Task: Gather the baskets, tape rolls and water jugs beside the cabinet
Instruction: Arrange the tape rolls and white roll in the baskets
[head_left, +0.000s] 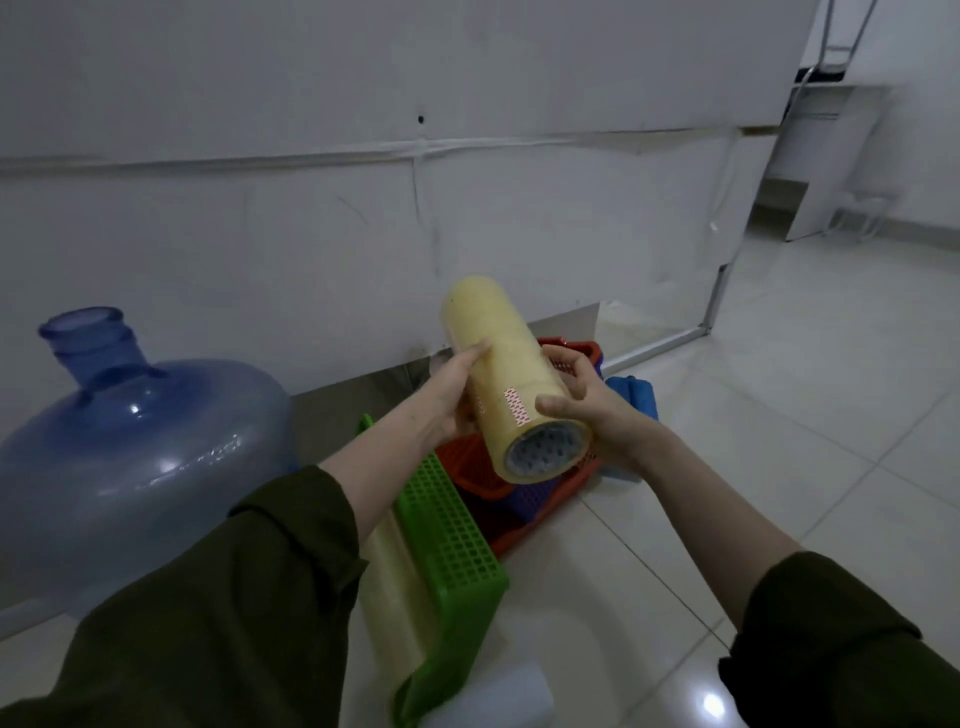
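I hold a long stack of yellowish tape rolls (498, 358) tilted in the air, its open core end facing me. My left hand (454, 395) grips its left side and my right hand (587, 400) grips its right side. Below it lie a green mesh basket (452, 551) holding another pale tape stack (400, 587), a red basket (467, 462) and a blue-purple basket (530, 501). A big blue water jug (130, 452) lies on its side at the left, against the white cabinet (311, 234).
A small blue container (636, 395) sits behind the baskets near the cabinet's corner. A white object (519, 696) lies at the bottom by the green basket. Glossy tiled floor (805, 415) stretches to the right. A desk (826, 171) stands far right.
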